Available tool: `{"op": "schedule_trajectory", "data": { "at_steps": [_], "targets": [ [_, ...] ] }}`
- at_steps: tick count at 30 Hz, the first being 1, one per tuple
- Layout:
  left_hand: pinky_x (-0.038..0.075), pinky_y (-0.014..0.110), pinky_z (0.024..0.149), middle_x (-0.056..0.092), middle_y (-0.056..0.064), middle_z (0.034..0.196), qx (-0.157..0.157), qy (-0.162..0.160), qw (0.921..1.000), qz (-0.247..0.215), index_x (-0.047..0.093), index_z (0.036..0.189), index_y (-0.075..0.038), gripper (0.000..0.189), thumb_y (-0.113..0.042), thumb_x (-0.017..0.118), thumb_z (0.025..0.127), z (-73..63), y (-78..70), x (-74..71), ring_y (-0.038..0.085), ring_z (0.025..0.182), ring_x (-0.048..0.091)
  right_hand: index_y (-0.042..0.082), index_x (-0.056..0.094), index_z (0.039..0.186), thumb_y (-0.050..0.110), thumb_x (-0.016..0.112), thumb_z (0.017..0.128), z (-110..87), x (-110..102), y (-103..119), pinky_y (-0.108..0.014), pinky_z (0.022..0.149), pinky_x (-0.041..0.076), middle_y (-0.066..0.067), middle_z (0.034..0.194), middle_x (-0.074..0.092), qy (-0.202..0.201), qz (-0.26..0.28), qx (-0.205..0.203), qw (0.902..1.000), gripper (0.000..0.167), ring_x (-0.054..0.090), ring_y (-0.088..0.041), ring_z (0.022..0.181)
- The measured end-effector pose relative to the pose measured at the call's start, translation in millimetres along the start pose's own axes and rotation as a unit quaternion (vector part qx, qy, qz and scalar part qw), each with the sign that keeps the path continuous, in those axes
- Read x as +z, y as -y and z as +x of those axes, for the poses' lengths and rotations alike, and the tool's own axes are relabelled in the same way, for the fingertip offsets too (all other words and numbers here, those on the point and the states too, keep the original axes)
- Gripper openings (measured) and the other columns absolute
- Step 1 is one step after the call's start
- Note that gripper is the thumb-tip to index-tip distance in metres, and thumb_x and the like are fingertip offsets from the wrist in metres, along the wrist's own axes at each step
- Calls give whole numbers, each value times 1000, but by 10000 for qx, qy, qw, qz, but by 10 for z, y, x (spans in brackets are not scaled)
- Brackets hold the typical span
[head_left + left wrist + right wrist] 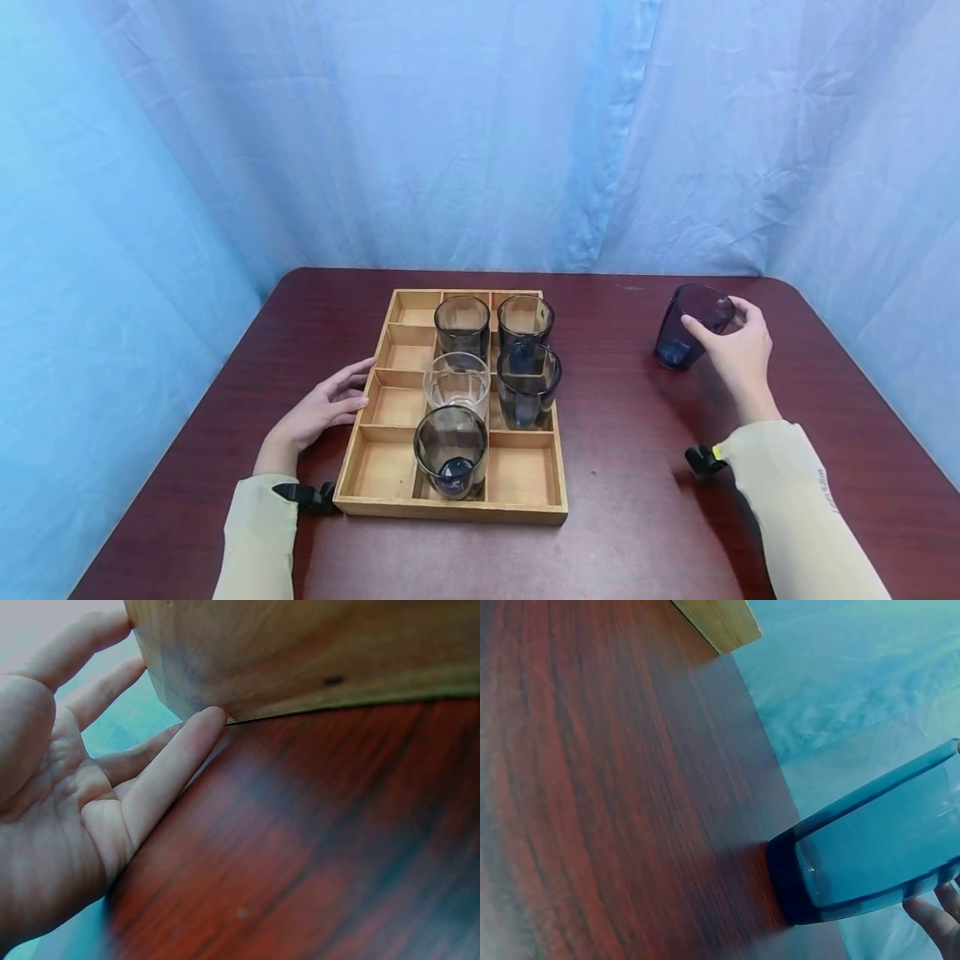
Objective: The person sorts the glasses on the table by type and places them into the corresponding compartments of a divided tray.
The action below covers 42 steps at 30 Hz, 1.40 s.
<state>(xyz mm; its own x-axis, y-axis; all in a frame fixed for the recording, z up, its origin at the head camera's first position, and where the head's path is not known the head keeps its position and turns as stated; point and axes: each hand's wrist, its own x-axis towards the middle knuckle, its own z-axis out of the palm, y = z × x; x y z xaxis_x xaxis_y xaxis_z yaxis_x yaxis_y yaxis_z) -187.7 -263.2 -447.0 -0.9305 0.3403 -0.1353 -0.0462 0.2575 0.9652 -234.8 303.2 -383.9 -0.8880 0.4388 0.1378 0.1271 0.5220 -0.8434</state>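
Observation:
On the right side of the table, my right hand grips a dark tinted drinking glass near its rim, thumb on the near side. The glass leans slightly, its base low over the tabletop in the right wrist view. My left hand lies beside a wooden compartment tray, fingers extended with fingertips on its left side. In the tray's middle column stand a clear glass, a grey glass in front and another grey glass behind. Two more grey glasses stand in the right column.
The left column of compartments holds nothing. A dark red wooden table carries everything, with its back edge beyond the tray. Pale blue curtains hang behind and on both sides.

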Motion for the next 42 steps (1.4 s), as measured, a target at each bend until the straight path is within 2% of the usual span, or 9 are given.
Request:
{"op": "schedule_trajectory", "data": {
  "at_steps": [10, 13, 16, 20, 28, 37, 42],
  "targets": [
    [54, 30, 85, 30, 25, 152, 35, 34, 10000, -30, 24, 155, -19, 68, -16, 59, 96, -5, 16, -21, 30, 120, 50, 8, 39, 145, 40, 73, 83, -97, -6, 3, -43, 105, 35, -15, 144, 48, -73, -133, -201, 9997, 78, 44, -30, 132],
    [54, 30, 85, 30, 25, 152, 37, 27, 10000, -21, 24, 155, -19, 68, -16, 59, 96, -3, 17, -25, 30, 120, 51, 9, 41, 144, 40, 74, 82, -133, -10, 10, -33, 100, 37, -13, 141, 50, -102, -178, -281, 9994, 76, 46, -27, 129],
    [54, 30, 85, 30, 25, 152, 33, 18, 10000, -5, 24, 155, -20, 69, -17, 59, 96, -4, 10, -26, 30, 120, 51, 8, 45, 141, 39, 75, 81, -189, -10, 36, -19, 89, 37, -11, 135, 53, -115, -156, -470, 9987, 74, 51, -11, 115],
    [54, 30, 85, 30, 25, 152, 32, 17, 10000, -6, 24, 155, -20, 69, -17, 59, 96, -6, 8, -25, 30, 120, 51, 7, 48, 138, 36, 77, 80, -298, -9, 103, -9, 75, 35, -10, 130, 54, -31, -85, -762, 9970, 70, 41, 8, 98],
    [54, 30, 85, 30, 25, 152, 6, 18, 10000, -22, 24, 155, -19, 69, -17, 59, 96, -14, 13, -13, 32, 121, 50, 4, 47, 137, 26, 79, 80, -536, 2, 240, -3, 73, 43, -8, 124, 54, 331, 143, -1306, 9908, 69, 46, 9, 99],
    [54, 31, 86, 31, 25, 152, 29, 35, 10000, 2, 25, 155, -21, 68, -18, 60, 96, 4, 15, -10, 32, 121, 50, 4, 49, 134, 15, 79, 79, -825, -15, 418, -3, 74, 46, 20, 112, 53, 710, 541, -1708, 9813, 64, 51, 8, 98],
    [54, 31, 86, 31, 24, 152, -7, 5, 10000, 11, 25, 155, -21, 68, -20, 60, 96, 5, 11, -4, 32, 121, 50, 1, 50, 131, 7, 78, 78, -974, -2, 505, -5, 73, 49, 23, 111, 54, 905, 808, -1911, 9740, 60, 53, 6, 98]
  ]
}}
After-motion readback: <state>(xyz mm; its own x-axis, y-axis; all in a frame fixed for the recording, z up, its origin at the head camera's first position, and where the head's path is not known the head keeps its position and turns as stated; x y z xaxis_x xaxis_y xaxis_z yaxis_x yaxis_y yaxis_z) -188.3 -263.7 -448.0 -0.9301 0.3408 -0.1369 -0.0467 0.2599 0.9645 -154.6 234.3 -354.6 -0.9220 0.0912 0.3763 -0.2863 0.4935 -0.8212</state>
